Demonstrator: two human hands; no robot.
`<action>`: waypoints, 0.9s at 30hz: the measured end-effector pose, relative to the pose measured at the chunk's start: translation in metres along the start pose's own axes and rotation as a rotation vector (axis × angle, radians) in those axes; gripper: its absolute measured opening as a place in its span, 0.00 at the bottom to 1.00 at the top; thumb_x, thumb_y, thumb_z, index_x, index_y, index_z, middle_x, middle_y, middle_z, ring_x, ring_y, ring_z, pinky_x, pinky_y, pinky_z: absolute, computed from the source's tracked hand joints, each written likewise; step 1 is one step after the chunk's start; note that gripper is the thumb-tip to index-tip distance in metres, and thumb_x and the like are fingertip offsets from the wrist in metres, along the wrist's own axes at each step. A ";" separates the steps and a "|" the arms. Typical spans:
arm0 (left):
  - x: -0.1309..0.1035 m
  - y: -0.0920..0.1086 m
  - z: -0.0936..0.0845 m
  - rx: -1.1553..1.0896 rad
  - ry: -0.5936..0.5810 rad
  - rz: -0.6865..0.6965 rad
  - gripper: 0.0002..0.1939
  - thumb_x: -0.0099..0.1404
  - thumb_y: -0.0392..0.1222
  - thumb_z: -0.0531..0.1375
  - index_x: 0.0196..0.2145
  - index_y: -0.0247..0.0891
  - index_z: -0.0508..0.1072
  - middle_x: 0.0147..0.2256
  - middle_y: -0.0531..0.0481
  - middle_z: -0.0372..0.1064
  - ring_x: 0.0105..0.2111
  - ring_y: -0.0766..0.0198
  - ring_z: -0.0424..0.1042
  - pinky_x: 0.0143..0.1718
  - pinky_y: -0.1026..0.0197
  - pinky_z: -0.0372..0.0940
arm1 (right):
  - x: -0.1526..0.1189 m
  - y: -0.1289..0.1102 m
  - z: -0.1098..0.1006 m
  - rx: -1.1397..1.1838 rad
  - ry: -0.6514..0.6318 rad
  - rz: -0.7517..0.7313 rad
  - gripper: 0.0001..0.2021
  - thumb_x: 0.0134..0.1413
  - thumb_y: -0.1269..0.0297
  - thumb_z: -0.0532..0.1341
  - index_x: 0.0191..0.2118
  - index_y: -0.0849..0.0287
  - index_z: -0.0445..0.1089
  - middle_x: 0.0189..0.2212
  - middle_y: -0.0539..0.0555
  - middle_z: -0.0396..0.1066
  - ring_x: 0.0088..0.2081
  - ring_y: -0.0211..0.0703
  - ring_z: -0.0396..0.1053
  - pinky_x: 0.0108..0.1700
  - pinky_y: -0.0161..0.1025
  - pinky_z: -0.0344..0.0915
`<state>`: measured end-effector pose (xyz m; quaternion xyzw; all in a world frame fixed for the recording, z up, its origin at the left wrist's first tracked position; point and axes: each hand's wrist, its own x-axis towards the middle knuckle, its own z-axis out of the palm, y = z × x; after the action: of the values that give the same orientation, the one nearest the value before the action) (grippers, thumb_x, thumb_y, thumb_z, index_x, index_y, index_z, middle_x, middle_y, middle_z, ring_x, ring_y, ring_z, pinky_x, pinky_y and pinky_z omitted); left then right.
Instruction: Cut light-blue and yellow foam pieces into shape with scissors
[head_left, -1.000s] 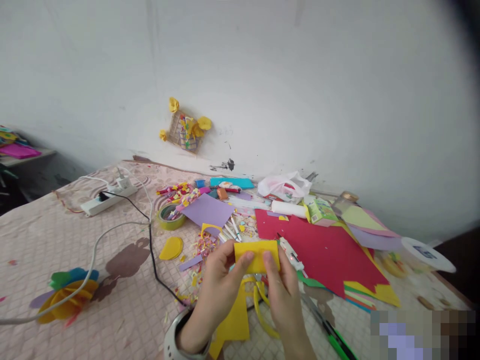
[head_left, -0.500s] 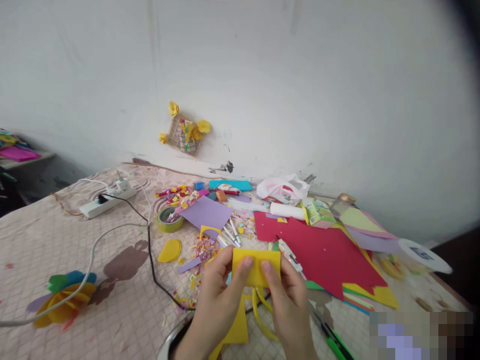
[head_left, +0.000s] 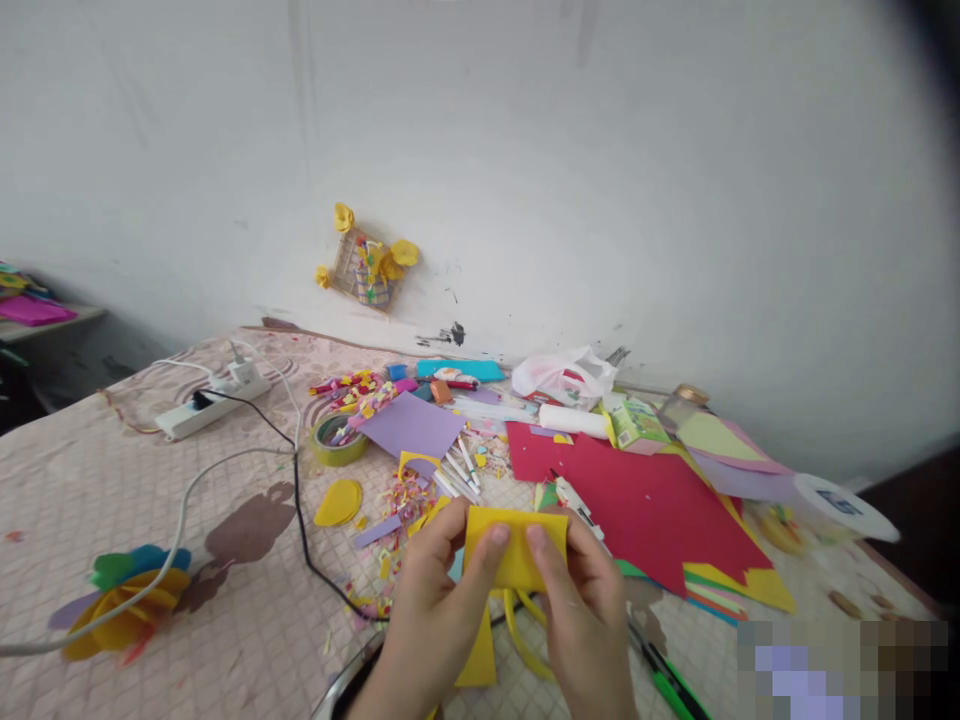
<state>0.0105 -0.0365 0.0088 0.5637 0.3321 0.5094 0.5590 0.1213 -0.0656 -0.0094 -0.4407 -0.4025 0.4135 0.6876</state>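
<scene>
A small rectangular piece of yellow craft foam or felt (head_left: pixel 517 572) is held up between both hands, over the near middle of the table. My left hand (head_left: pixel 442 600) pinches its left side, thumb on the face towards me and fingers behind. On the right side my right hand (head_left: pixel 589 610) grips it the same way, with the two thumbs close together near the middle. Under the hands lie a larger yellow sheet (head_left: pixel 478 660) and a yellow loop (head_left: pixel 525 650). The fingers behind the piece are mostly hidden.
Left of the hands are yellow discs (head_left: pixel 338 503), a foam flower (head_left: pixel 131 600), a power strip (head_left: pixel 214 405) and cables. Red sheets (head_left: pixel 637 500), a glue gun (head_left: pixel 579 503) and a green box cutter (head_left: pixel 667 675) lie to the right. Scraps and a tape roll (head_left: pixel 337 440) sit behind.
Both hands and the yellow piece have come slightly lower in view, and the piece's top edge tilts a little differently. The grip stays the same.
</scene>
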 end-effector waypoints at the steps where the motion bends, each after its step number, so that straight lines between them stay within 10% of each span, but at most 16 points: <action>1: 0.000 0.000 0.000 -0.006 -0.001 -0.002 0.11 0.62 0.45 0.57 0.27 0.37 0.66 0.24 0.55 0.61 0.23 0.69 0.59 0.27 0.66 0.58 | 0.000 -0.001 0.000 -0.007 0.008 -0.003 0.07 0.56 0.60 0.61 0.29 0.54 0.67 0.24 0.46 0.66 0.26 0.36 0.66 0.26 0.27 0.64; 27: -0.002 0.002 0.001 -0.038 0.007 -0.017 0.11 0.61 0.46 0.58 0.26 0.36 0.66 0.23 0.54 0.61 0.23 0.69 0.58 0.25 0.67 0.58 | -0.001 -0.004 0.000 -0.037 0.006 0.007 0.07 0.56 0.60 0.61 0.29 0.55 0.67 0.24 0.47 0.68 0.26 0.37 0.67 0.27 0.28 0.66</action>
<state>0.0105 -0.0389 0.0101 0.5483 0.3291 0.5127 0.5729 0.1215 -0.0672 -0.0054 -0.4561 -0.4064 0.4072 0.6789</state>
